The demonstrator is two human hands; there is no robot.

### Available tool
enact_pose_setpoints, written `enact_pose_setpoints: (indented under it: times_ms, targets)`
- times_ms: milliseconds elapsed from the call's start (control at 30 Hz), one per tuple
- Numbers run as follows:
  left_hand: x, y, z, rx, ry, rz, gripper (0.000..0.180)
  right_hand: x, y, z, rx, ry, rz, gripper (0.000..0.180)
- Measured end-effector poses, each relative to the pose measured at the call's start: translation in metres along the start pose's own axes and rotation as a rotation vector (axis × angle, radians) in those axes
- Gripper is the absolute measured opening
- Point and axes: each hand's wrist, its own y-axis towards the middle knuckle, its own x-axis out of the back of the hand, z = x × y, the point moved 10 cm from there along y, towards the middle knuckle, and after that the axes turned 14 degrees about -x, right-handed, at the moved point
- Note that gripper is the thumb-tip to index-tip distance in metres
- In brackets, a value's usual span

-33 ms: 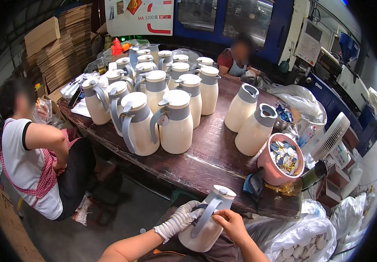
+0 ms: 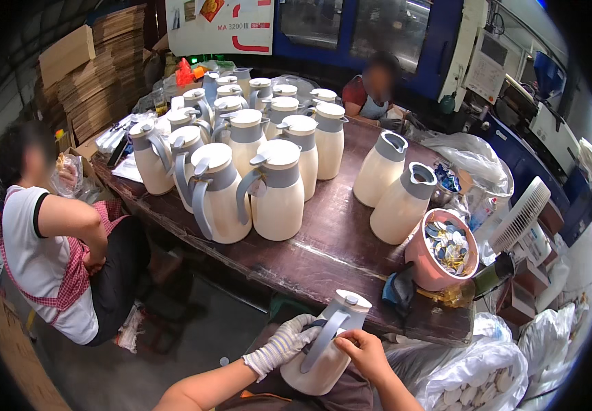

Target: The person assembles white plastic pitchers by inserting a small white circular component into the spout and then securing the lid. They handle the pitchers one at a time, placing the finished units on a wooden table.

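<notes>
A cream thermos jug [image 2: 314, 373] with a grey neck, grey handle and white lid stands tilted on my lap, below the table's front edge. My left hand [image 2: 284, 348], in a striped work glove, is closed on the jug beside its handle; a dark patch shows at its fingertips. My bare right hand [image 2: 363, 349] pinches thumb and forefinger together close to the handle's right side. Whatever lies in that pinch is too small to make out. Across the table stand several similar lidded jugs [image 2: 277, 209], one with a small round tag hanging at its handle.
Two lidless jugs [image 2: 395, 212] stand on the dark table [image 2: 337, 253]. A pink bucket [image 2: 435, 266] of round tags with gold strings sits at the right corner. Plastic sacks [image 2: 474, 366] lie below it. One person [image 2: 63, 253] sits at left, another [image 2: 371, 89] across the table.
My hands and the jug keep the same place. The view has shifted very slightly, and the hands of the person across the table have moved a little.
</notes>
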Motion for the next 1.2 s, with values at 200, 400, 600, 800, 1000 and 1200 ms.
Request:
enact_pose_setpoints:
  times_ms: [200, 400, 600, 800, 1000, 1200]
  targets:
    - [-0.001, -0.002, -0.006, -0.055, -0.13, -0.073, 0.021, 0.002, 0.013, 0.003, 0.044, 0.108, 0.038, 0.026]
    - [-0.004, -0.002, 0.001, 0.011, -0.328, -0.144, 0.018, -0.033, 0.007, -0.008, -0.271, 0.495, 0.468, 0.022]
    - [-0.012, -0.003, -0.009, 0.011, -0.302, -0.141, 0.02, -0.028, -0.001, -0.003, -0.196, 0.409, 0.533, 0.02]
    - [-0.008, 0.0, -0.004, 0.022, -0.375, -0.215, 0.023, 0.0, -0.006, 0.014, 0.074, 0.761, 0.53, 0.018]
    - [0.002, -0.003, -0.015, -0.143, -0.54, -0.463, 0.014, 0.004, -0.011, 0.017, 0.13, 1.247, 0.509, 0.018]
    - [0.011, 0.003, -0.071, -0.447, -0.19, -0.349, 0.011, -0.007, -0.007, 0.023, -0.017, 0.927, 0.443, 0.039]
